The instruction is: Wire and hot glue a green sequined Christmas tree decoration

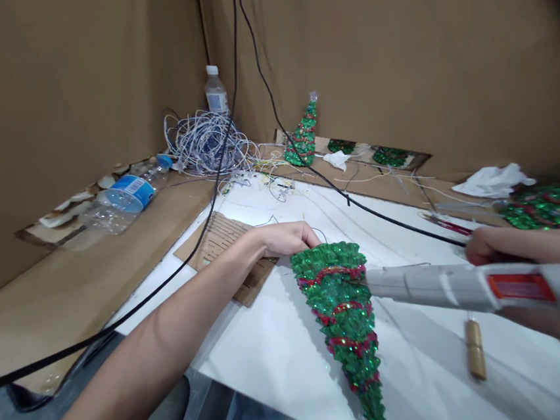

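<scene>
My left hand (290, 239) is closed at the wide base of a small green tinsel Christmas tree (342, 309) with red garland bands. The tree points toward me, its narrow tip near the table's front edge. From the right, a grey glue gun (426, 288) with a red panel reaches in, its nozzle end at the tree's upper right side. My right hand (494, 245) is closed at the gun, partly hidden behind its body; a black cable (400, 221) runs to that hand. Below the gun lies a short wooden handle (475, 349).
A slotted cardboard piece (223, 242) lies on the white board (260, 205) beside my left forearm. Behind are tangled wires (209, 144), a standing bottle (216, 91), a lying bottle (130, 193) and another tinsel tree (304, 135). Crumpled tissue (495, 182) and green tinsel (557, 203) are at right.
</scene>
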`<state>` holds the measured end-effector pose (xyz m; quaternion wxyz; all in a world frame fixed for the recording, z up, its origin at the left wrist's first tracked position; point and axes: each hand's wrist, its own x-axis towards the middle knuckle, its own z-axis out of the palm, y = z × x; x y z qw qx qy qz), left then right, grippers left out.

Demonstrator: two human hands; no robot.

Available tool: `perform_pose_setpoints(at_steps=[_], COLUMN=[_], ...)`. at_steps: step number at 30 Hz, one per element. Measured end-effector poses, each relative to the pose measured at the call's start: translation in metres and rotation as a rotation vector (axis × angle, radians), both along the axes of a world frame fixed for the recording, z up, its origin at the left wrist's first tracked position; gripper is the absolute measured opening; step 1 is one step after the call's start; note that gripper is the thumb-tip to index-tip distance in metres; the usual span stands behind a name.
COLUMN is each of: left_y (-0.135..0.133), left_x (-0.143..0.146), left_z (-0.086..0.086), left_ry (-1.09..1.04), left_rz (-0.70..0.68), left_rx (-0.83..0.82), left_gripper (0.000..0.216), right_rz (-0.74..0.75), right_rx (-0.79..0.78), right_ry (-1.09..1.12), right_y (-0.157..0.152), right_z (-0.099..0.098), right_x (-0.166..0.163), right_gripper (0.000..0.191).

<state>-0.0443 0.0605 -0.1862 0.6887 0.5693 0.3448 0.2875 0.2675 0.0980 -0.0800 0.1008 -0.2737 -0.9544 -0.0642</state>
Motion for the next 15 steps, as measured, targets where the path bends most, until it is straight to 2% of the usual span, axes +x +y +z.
perform_pose_setpoints(at_steps=[4, 11, 15], left_y=[-0.001, -0.001, -0.001], left_x=[0.001, 0.001, 0.001], left_z=[0.001, -0.001, -0.001], left_ry=[0.003, -0.007, -0.004], left_rz=[0.008, 0.024, 0.02], left_rx=[0.0, 0.014, 0.002], left_gripper=[0.008, 0.007, 0.01], right_rz=[-0.007, -0.004, -0.089], right_rx=[-0.018, -0.04, -0.194], right_ry=[-0.008, 0.061, 0.105], right_y=[-0.007, 0.005, -0.007], right_z=[0.003, -0.004, -0.018], right_x=[0.0, 0.003, 0.021], right_gripper=[0.029, 0.029, 0.027])
